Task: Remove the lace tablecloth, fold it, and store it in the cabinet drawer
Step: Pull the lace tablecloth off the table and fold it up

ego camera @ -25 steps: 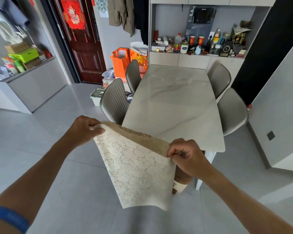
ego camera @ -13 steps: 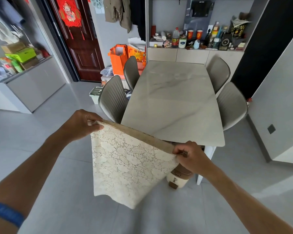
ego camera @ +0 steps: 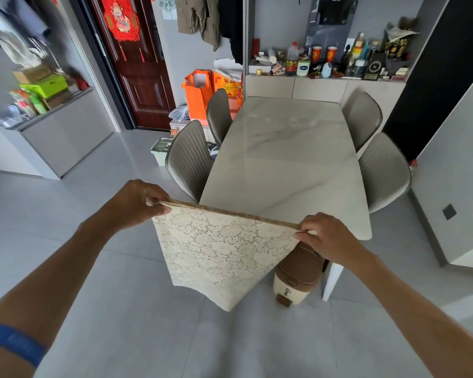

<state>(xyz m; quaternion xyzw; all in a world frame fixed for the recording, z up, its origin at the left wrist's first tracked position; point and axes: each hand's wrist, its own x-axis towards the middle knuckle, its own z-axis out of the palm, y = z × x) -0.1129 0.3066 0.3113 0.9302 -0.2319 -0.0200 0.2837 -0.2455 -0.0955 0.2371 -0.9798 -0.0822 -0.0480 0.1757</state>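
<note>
Grey-tiled dining room, bare white marble table [ego camera: 290, 165], 4 grey chairs. Folded cream lace tablecloth [ego camera: 219, 252] hangs before table's near end; left hand [ego camera: 137, 203] and right hand [ego camera: 328, 238] each pinch 1 top corner.

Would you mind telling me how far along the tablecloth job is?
Done: the marble table is bare. In hand: the left hand and right hand hold the partly folded lace tablecloth by its top corners. Left: finishing the fold and storing it in the drawer.
</note>
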